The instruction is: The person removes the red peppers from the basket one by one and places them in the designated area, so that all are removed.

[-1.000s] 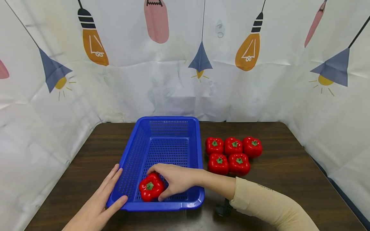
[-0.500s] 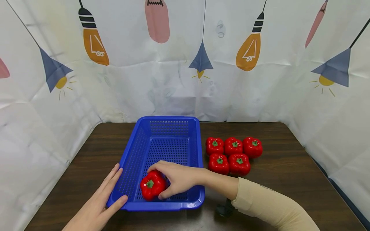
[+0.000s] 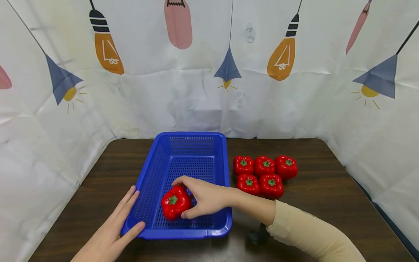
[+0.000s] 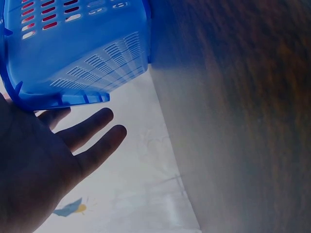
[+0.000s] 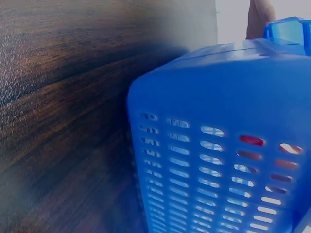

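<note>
A red bell pepper (image 3: 176, 202) with a green stem is in the front part of a blue plastic basket (image 3: 148, 233). My right hand (image 3: 204, 196) reaches over the basket's right wall and holds that pepper from its right side, thumb at the near side and fingers at the far side. With fingers straight, my left hand (image 3: 114, 227) rests against the basket's front left corner, thumb on the rim. In the left wrist view the left hand (image 4: 53, 155) is spread below the basket wall (image 4: 73, 48). Only the basket's slotted side (image 5: 218, 92) hides the pepper in the right wrist view.
Several more red bell peppers (image 3: 265, 165) stand in two rows right of the basket on the dark wooden table (image 3: 314, 189). A white curtain (image 3: 147, 98) printed with lamps and bulbs surrounds the table. A black device (image 3: 258, 236) hangs under the right wrist.
My right hand and the pepper have shifted a little away from me and to the right inside the basket. My left hand and the basket stay where they were.
</note>
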Tool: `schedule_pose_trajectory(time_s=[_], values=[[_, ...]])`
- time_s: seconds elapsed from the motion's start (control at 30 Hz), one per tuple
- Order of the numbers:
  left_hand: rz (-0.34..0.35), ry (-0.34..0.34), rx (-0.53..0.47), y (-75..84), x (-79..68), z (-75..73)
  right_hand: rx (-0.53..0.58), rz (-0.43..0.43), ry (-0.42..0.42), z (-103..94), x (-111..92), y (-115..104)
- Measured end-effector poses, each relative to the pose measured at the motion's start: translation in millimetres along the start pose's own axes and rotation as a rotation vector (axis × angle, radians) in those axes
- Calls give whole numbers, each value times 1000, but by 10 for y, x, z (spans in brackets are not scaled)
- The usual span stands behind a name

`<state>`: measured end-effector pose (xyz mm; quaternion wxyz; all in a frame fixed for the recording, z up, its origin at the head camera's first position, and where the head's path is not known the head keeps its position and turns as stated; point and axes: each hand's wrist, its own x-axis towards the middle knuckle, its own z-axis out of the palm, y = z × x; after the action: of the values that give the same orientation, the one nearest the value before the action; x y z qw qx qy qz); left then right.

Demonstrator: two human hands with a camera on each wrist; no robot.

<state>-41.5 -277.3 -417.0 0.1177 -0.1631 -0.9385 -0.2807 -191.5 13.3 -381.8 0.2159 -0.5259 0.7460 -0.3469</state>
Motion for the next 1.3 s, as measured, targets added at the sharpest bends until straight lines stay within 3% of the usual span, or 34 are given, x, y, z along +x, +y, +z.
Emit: schedule_pose_trajectory(time_s=[0.83, 1.3], values=[[48, 24, -8, -11, 12, 14, 69, -49, 119, -287, -357, -75], [47, 19, 1, -4, 7, 9, 151, 2, 172, -420, -629, -130]])
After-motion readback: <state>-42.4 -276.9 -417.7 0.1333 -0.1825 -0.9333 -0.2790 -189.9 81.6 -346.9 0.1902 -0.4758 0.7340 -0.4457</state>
